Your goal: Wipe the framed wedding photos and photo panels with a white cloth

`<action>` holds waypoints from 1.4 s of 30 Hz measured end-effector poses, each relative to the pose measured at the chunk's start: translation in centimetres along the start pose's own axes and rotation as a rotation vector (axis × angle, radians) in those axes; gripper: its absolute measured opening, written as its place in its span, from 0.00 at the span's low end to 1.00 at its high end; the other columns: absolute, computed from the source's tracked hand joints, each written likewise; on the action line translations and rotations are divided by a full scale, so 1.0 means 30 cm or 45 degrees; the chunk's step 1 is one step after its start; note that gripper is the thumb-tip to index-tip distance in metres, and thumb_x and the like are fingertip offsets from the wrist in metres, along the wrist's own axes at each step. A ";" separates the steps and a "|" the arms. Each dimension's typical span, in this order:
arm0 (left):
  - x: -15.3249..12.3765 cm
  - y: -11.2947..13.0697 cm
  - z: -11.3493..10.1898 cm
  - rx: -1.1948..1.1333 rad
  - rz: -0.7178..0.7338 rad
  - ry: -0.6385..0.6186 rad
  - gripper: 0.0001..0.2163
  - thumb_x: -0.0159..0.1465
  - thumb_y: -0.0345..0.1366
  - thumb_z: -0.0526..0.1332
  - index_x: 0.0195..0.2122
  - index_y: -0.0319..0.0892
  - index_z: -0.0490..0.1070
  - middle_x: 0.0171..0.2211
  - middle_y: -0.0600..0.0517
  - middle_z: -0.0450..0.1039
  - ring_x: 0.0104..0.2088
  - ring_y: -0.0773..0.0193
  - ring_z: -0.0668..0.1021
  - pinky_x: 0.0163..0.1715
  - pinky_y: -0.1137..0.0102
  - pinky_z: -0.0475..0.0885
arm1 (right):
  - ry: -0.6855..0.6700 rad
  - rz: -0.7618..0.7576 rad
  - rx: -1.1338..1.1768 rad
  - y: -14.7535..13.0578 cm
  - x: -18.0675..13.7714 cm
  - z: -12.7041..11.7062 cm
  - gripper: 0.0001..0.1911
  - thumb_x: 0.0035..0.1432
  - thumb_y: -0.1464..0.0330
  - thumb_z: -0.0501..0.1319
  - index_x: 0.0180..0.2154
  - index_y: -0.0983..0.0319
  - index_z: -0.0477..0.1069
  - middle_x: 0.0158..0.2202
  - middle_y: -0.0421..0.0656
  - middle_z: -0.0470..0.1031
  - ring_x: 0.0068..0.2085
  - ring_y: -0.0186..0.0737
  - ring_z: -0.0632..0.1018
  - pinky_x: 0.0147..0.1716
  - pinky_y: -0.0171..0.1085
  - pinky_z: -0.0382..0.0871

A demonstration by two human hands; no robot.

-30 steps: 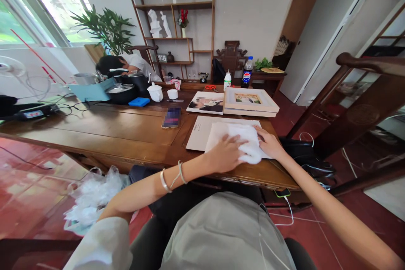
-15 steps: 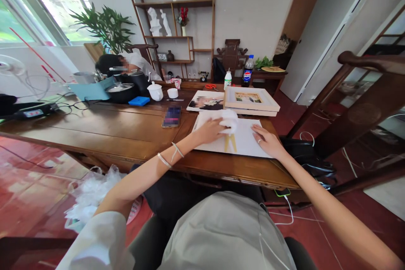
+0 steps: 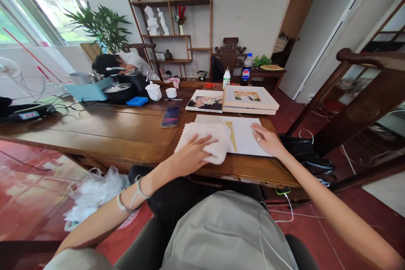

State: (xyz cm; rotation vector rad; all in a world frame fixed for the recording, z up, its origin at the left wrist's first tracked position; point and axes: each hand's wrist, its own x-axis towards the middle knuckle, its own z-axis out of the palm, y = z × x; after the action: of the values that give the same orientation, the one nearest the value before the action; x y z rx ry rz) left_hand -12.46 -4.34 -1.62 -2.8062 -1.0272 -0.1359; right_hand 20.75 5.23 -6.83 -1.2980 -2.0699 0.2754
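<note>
A white fluffy cloth (image 3: 207,133) lies spread over the left part of a white board (image 3: 248,145) and hangs past its near edge. On top of the cloth rests my left hand (image 3: 194,154), palm down with fingers spread. My right hand (image 3: 267,139), wearing a ring, lies flat on the board's right side, fingers stretched out. Between my hands a yellow, wedge-shaped marking (image 3: 231,135) shows on the board. Its left part may be hidden under the cloth.
Behind the board lie a framed picture (image 3: 249,96) and a photo print (image 3: 205,101). A phone (image 3: 170,117), a white teapot (image 3: 153,91), a blue block (image 3: 137,101) and a cola bottle (image 3: 246,69) stand or lie around. A person leans over the table's far left.
My left hand has moved left and toward me with the cloth, which was bunched and now lies spread flat. The right hand stays in place.
</note>
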 end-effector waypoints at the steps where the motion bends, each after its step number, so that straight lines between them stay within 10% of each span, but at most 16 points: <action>1: -0.025 0.018 -0.004 0.000 0.015 0.002 0.09 0.65 0.34 0.58 0.44 0.48 0.75 0.65 0.52 0.54 0.66 0.55 0.55 0.64 0.53 0.51 | 0.000 0.002 -0.002 0.000 0.000 0.000 0.21 0.60 0.65 0.54 0.53 0.59 0.71 0.59 0.43 0.67 0.62 0.46 0.64 0.64 0.49 0.53; 6: -0.040 -0.005 0.006 -0.007 -0.015 0.033 0.10 0.67 0.35 0.56 0.44 0.48 0.75 0.63 0.52 0.58 0.65 0.59 0.57 0.64 0.56 0.51 | 0.004 0.007 0.015 -0.001 -0.001 0.000 0.21 0.60 0.64 0.55 0.54 0.58 0.70 0.59 0.43 0.67 0.62 0.47 0.64 0.64 0.51 0.52; 18: 0.264 -0.351 0.101 -0.023 -0.244 0.059 0.16 0.70 0.38 0.48 0.54 0.38 0.66 0.58 0.44 0.65 0.63 0.54 0.59 0.59 0.57 0.58 | -0.008 0.010 -0.019 -0.002 0.001 -0.002 0.21 0.60 0.65 0.53 0.54 0.60 0.70 0.59 0.44 0.67 0.62 0.46 0.64 0.64 0.49 0.53; 32: -0.001 -0.096 -0.023 -0.093 0.018 -0.110 0.11 0.67 0.32 0.55 0.47 0.46 0.73 0.60 0.50 0.64 0.65 0.62 0.58 0.64 0.59 0.52 | -0.026 0.032 0.013 -0.005 0.003 0.000 0.21 0.60 0.65 0.54 0.54 0.60 0.71 0.60 0.44 0.66 0.63 0.48 0.63 0.64 0.50 0.52; 42: 0.266 -0.312 0.060 -0.185 -0.127 0.003 0.14 0.66 0.40 0.56 0.46 0.36 0.72 0.54 0.41 0.70 0.62 0.51 0.62 0.59 0.58 0.59 | -0.016 0.001 -0.009 0.003 0.003 0.006 0.21 0.61 0.66 0.52 0.54 0.61 0.70 0.60 0.45 0.66 0.63 0.47 0.63 0.64 0.50 0.53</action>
State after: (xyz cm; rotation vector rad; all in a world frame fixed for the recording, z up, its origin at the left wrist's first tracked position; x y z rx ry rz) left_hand -12.39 8.07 -1.29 -2.8817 -1.2035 -0.2344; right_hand 20.68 5.38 -6.96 -1.3044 -2.0830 0.2779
